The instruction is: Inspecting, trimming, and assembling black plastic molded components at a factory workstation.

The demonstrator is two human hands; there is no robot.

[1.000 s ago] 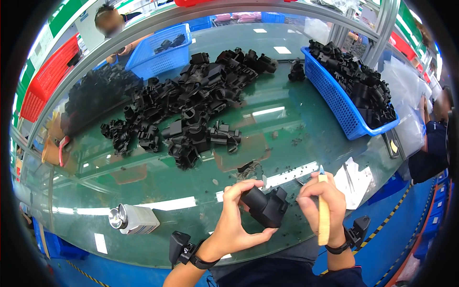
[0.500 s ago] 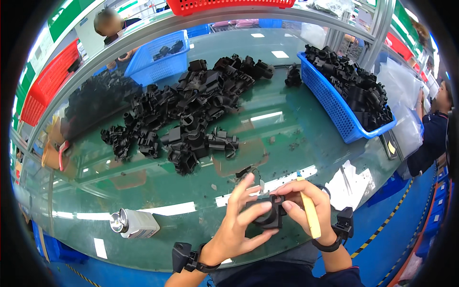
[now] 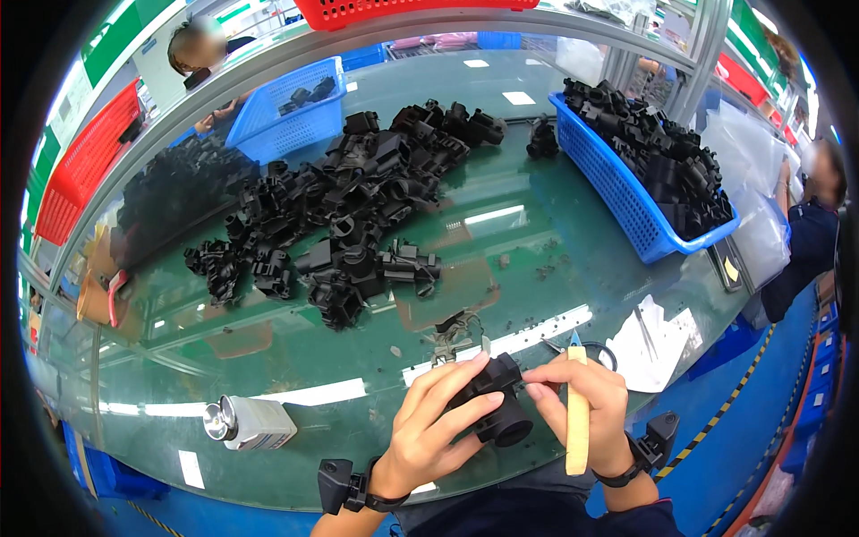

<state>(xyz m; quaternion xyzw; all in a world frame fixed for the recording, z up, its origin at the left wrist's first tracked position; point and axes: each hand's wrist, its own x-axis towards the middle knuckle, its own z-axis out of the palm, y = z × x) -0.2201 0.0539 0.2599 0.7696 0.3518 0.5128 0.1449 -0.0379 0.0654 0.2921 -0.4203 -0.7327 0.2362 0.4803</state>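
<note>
My left hand (image 3: 431,428) is closed around a black plastic part (image 3: 506,419) with a round barrel, tilted toward me at the front of the table. A yellow-handled tool (image 3: 577,434) is held in my right hand (image 3: 598,401), its long flat handle pointing down toward me. The thumb and forefinger of that hand come together at the right edge of the black part. Whether something small sits between those fingertips is too fine to tell. Just beyond the hands, thin dark scraps (image 3: 455,333) lie on the green tabletop (image 3: 358,425).
A large heap of black parts (image 3: 358,197) covers the back left. Blue baskets stand at the right (image 3: 640,215) and back left (image 3: 286,116). A white bottle (image 3: 258,422) is left; white paper with tweezers (image 3: 646,345) lies right. Other people (image 3: 810,224) are beyond the table.
The black part has been turned in my left hand, so its barrel now points down toward me. My right hand has shifted slightly, and the yellow handle hangs more upright.
</note>
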